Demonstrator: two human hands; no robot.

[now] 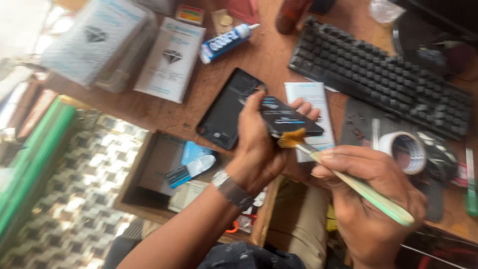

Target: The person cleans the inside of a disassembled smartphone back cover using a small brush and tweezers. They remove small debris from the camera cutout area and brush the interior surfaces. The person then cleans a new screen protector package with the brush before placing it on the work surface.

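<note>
the left hand [259, 144] is closed around a dark phone [289, 119], fingers wrapped over its far edge and thumb side under it, holding it tilted just above the wooden desk [269, 55]. the right hand [373, 199] pinches a small brush with a pale green handle [368, 192] between thumb and fingers, and its tawny bristles [291, 138] touch the phone's near lower edge. judged from this, the brushing goes best with light strokes running off the edge so dust leaves the phone, with the left hand keeping the phone steady and angled toward the brush; the picture is blurred, so i cannot tell which face of the phone is being brushed. the phone sits in the left hand, just beside and up-left of the right hand's fingertips, the brush bridging the two. beyond the left hand a black phone back cover [226, 107] lies flat on the desk, and a white leaflet [311, 114] lies under the held phone. farther out are a glue tube [226, 42], white packets [172, 60], a black keyboard [383, 74], a roll of tape [406, 149] near the right hand, and an open drawer [164, 169] below the left wrist.
</note>
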